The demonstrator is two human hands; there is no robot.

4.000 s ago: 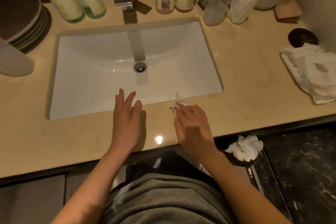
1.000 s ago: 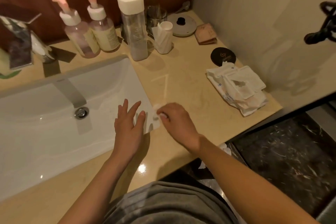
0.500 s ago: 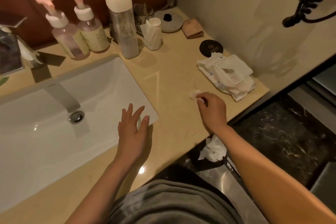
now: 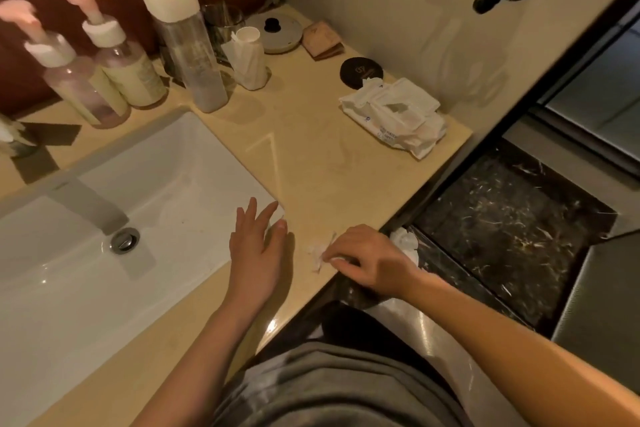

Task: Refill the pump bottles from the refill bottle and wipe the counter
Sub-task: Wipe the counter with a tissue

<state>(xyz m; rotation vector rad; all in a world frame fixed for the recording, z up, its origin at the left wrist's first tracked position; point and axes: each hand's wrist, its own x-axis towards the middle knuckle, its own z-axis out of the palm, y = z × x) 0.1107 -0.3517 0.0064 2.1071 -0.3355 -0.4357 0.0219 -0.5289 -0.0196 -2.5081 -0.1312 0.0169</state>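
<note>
My right hand point(image 4: 369, 258) pinches a small crumpled white tissue point(image 4: 318, 253) against the beige counter point(image 4: 311, 156), close to its front edge. My left hand point(image 4: 258, 250) lies flat with straight fingers over the right front corner of the white sink point(image 4: 166, 191). Two pump bottles with pink pumps point(image 4: 72, 80) point(image 4: 124, 62) stand at the back left of the counter. Beside them stands a tall clear refill bottle point(image 4: 187, 45) with a white cap.
A pack of wet wipes point(image 4: 398, 114) lies at the counter's right end, behind it a black round compact point(image 4: 360, 71). A tissue-stuffed cup point(image 4: 247, 59), a metal cup and a round lid point(image 4: 280, 33) stand at the back. A bin with used tissue point(image 4: 405, 241) sits below the edge.
My right hand has drawn the tissue back across the counter from near the wet wipes to the front edge. The left hand stays by the sink corner.
</note>
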